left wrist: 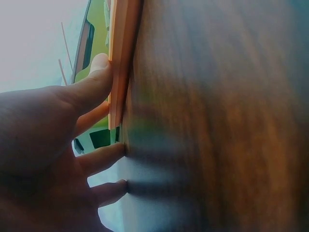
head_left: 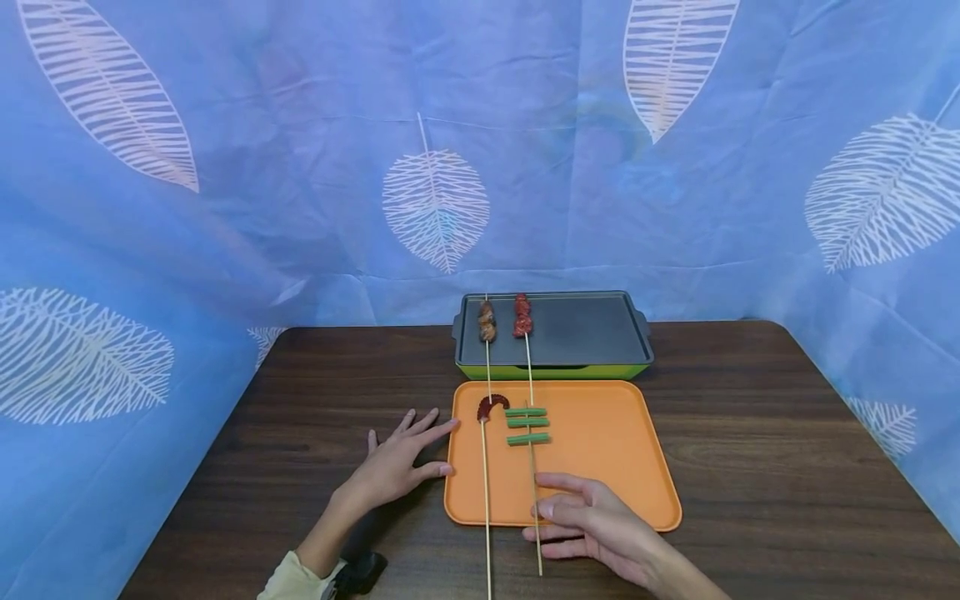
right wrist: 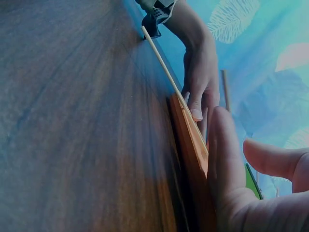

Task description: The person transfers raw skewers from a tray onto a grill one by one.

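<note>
My left hand (head_left: 397,462) has its fingers spread, thumb and index finger at the left rim of an orange tray (head_left: 600,450). In the left wrist view, the thumb (left wrist: 94,79) lies against the tray's edge, and two other fingertips touch the wood. My right hand (head_left: 592,521) pinches the lower stick of a skewer with green bean-like pieces (head_left: 528,422) over the tray's front edge. Left of it, a skewer with a dark red curled piece (head_left: 492,406) lies on the tray, its stick running past the front.
Behind the tray stands a dark grill plate (head_left: 585,325) on a green base. A brown meat skewer (head_left: 487,322) and a red meat skewer (head_left: 522,315) lie on its left part, sticks reaching over the tray. Dark wooden table (head_left: 757,467) surrounds everything; a leaf-patterned blue cloth hangs behind.
</note>
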Tool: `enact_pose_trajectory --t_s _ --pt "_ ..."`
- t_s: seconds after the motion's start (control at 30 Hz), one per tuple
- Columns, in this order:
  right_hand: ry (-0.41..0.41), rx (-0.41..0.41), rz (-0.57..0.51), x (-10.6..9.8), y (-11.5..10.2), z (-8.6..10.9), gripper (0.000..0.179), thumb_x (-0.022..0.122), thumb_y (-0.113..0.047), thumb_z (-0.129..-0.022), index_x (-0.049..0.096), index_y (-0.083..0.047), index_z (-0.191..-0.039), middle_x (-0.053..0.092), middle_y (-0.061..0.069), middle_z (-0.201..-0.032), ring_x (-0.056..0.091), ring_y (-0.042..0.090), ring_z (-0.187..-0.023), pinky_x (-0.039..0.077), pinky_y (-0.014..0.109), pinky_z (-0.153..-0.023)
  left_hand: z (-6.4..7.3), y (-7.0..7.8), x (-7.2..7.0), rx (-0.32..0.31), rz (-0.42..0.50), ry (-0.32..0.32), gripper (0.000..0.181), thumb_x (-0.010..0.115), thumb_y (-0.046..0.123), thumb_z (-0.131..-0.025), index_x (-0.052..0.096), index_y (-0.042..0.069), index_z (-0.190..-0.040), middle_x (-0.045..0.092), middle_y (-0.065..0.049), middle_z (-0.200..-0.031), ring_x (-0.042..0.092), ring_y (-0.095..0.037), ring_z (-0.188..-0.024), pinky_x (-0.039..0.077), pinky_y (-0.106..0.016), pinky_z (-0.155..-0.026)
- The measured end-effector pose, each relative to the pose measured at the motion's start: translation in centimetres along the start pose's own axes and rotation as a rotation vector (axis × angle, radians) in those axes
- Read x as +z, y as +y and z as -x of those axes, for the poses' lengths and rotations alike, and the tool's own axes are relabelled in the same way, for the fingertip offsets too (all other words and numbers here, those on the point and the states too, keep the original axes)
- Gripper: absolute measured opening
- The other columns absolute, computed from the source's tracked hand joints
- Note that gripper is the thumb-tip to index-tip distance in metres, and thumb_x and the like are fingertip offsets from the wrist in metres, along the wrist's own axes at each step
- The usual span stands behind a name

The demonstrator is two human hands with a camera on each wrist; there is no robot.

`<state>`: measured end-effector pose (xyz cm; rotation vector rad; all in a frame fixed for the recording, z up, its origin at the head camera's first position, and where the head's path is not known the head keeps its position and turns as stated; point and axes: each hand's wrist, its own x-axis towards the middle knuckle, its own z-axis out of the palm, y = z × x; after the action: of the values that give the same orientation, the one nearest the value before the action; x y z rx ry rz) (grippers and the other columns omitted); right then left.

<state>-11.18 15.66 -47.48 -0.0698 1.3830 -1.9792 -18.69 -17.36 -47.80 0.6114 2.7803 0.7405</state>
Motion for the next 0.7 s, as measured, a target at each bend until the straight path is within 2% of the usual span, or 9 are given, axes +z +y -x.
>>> enact_pose_trajectory --t_s 0.2,0.4,0.7 --pt "0.048 -0.019 0.098 0.2 -0.1 0.2 0.075 0.064 -0.017 -0.103 0.021 0.01 -0.158 0.068 0.014 -0.113 0.071 0.031 -0.107 0.06 0.043 -0.085 0.2 0.2 -0.1 -0.001 0.014 -0.001 0.069 0.068 0.049 -0.094 0.045 0.033 -0.157 0.032 -0.01 -0.166 0.016 -0.048 -0.153 0.0 -0.091 -0.095" --pt "0.103 -0.026 0.141 0.1 -0.7 0.9 0.073 0.068 -0.018 -0.101 0.029 0.004 -0.158 0.067 0.014 -0.113 0.071 0.029 -0.103 0.06 0.046 -0.083 0.1 0.4 -0.2 0.008 0.016 -0.005 0.069 0.068 0.049 -0.095 0.045 0.033 -0.157 0.032 -0.01 -0.166 0.017 -0.048 -0.153 0.0 -0.091 -0.095" --pt "0.128 -0.082 0.191 -0.7 -1.1 2.8 0.072 0.068 -0.015 -0.101 0.028 0.001 -0.16 0.063 0.017 -0.114 0.07 0.035 -0.104 0.061 0.046 -0.081 0.2 0.1 -0.1 0.008 0.014 0.0 0.069 0.068 0.049 -0.094 0.045 0.033 -0.157 0.032 -0.01 -0.165 0.017 -0.048 -0.152 0.002 -0.091 -0.096"
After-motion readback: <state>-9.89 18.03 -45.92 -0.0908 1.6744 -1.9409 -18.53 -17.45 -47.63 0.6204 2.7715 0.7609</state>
